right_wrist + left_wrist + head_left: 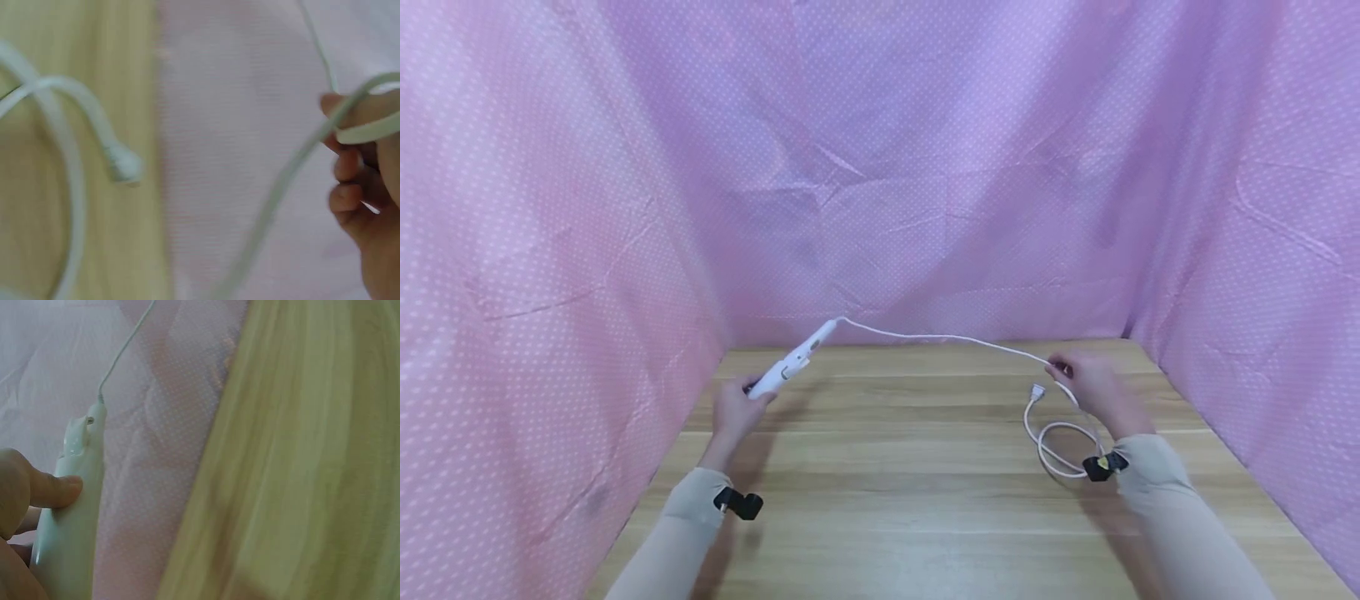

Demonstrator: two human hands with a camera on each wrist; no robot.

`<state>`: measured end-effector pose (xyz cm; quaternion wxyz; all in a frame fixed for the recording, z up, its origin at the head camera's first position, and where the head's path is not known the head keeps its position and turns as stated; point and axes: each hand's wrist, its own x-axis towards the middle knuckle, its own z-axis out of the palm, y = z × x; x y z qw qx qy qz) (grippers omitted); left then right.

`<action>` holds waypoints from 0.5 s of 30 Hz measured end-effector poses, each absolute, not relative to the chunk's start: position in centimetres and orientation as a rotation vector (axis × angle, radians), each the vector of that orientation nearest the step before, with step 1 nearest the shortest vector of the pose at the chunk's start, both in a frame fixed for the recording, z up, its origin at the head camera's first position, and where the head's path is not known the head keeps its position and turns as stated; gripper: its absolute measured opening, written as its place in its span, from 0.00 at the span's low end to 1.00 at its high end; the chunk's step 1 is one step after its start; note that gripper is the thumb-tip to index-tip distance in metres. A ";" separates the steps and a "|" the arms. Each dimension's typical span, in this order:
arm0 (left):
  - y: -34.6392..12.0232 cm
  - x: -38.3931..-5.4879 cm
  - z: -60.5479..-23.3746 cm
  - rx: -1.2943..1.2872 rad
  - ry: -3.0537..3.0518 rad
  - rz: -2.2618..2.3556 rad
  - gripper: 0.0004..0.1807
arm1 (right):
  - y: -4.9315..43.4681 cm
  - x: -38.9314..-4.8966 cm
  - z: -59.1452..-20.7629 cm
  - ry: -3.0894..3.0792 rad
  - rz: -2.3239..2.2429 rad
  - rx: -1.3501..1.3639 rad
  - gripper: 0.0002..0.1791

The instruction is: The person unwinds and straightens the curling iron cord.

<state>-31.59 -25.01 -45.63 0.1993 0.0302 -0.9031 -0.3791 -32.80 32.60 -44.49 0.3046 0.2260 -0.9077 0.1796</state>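
My left hand (735, 410) grips a white curling iron (778, 372) by its thick lower end, thumb lying along the body in the left wrist view. The iron tilts up and away to the right, with a small lever partway along it. A thin white cord (917, 336) leaves its far tip and runs across to my right hand (1093, 387). The right fingers pinch this cord, shown close in the right wrist view. Past that hand the cord hangs in loose loops (1051, 467) near the wrist, ending in a white plug (1037, 392).
A light wood-grain table (910, 517) lies under both hands. Pink dotted cloth (925, 167) hangs behind it and along the left and right sides. A small black wrist camera (741, 503) sits on the left sleeve, another (1103, 467) on the right.
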 end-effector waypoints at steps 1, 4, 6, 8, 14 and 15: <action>-25.1 -31.7 -46.2 0.091 -2.549 -1.054 0.24 | 32.6 -33.4 -45.2 -2.378 0.456 0.603 0.02; -25.5 -32.0 -47.6 0.075 -2.570 -1.054 0.23 | 32.1 -35.4 -47.1 -2.321 0.416 0.635 0.02; -25.7 -32.1 -48.4 0.070 -2.580 -1.060 0.22 | 31.7 -36.3 -48.2 -2.319 0.404 0.643 0.02; -25.8 -32.1 -49.2 0.097 -2.597 -1.108 0.21 | 31.1 -37.0 -49.0 -2.355 0.419 0.633 0.02; -25.8 -32.0 -50.8 0.239 -2.660 -1.295 0.21 | 29.5 -38.2 -50.9 -2.554 0.519 0.518 0.04; -25.8 -32.1 -50.9 0.240 -2.662 -1.284 0.21 | 29.3 -38.5 -51.1 -2.575 0.520 0.502 0.05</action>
